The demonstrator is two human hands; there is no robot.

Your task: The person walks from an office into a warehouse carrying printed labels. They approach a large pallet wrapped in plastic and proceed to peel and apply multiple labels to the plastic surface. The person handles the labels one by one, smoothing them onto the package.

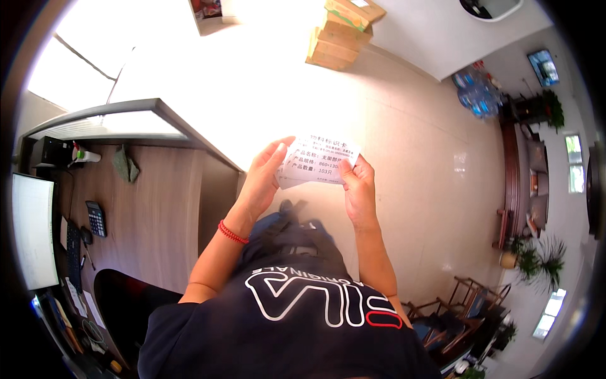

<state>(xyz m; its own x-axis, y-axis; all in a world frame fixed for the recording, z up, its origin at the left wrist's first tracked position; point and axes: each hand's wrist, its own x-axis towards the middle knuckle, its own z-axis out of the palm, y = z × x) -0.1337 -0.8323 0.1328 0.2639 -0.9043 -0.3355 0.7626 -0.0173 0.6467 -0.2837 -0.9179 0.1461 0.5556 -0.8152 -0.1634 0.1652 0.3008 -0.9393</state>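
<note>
Holding a white paper card (314, 163): the left hand (265, 172) and the right hand (358, 188) are gripping it at opposite side edges, in front of the body and above the pale tiled floor (435, 170).
Left hand: it is pinching the card's left edge, the thumb lying along the front and the other fingers reaching behind.
Right hand: it is pinching the right edge, the thumb pressing on the printed face.
Card print: several dark lines are facing up toward the wearer's head.
Left wrist: a red beaded bracelet (233, 232) is circling it.
Dark shirt (284, 341): it is showing large white outlined lettering with a red part.
Wood-grain counter (151, 221): standing to the left, it is carrying a dark calculator (95, 218), a mouse (86, 235), a keyboard (73, 252) and a grey-green cloth (125, 164).
Monitor (33, 230): its lit screen is facing the counter from the far left.
Black chair (136, 306): it is standing beside the counter, near the person's left side.
Cardboard boxes (338, 47): they are standing stacked ahead, well apart from the hands.
Blue water bottles (478, 93): they are standing together toward the upper right.
Leafy plant (544, 262): it is growing in a pot at the far right.
</note>
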